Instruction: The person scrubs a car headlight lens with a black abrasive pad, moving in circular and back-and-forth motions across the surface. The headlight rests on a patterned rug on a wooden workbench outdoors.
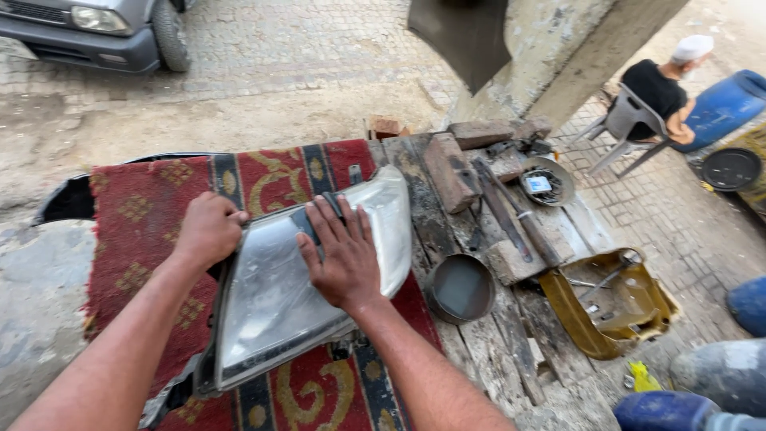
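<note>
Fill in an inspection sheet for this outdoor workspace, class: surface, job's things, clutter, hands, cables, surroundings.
Surface: red patterned rug beside a worn wooden bench.
Job's things: car headlight lying lens-up on the rug.
Clutter: bricks, round metal bowl, cut yellow container holding tools.
Hands: left hand grips the headlight's edge; right hand presses a dark pad flat on the lens.
Cables: nothing seen.
Surroundings: grey car, seated person, blue barrel.
</note>
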